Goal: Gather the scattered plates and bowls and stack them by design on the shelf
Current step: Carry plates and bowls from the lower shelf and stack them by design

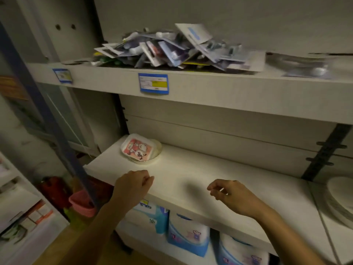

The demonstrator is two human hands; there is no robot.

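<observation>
Left hand (133, 185) at 7 o'clock and right hand (232, 196) at 5 o'clock hover over the white flat shelf board (191, 180), fingers loosely curled, holding nothing. Small cartoon-print square plate stack (140, 149) sits at 11 o'clock; plain white round plates (342, 199) at 3 o'clock, well apart. Risk: dim light, designs get mixed.

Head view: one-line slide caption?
Both empty hands, left and right, hover over the shelf near cartoon-print plates.

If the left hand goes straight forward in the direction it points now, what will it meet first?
Probably the small stack of dishes with the cartoon plate on top, at the back left of the shelf. The left hand points up and slightly right, so it may pass just beside it; depth is unclear.
</observation>
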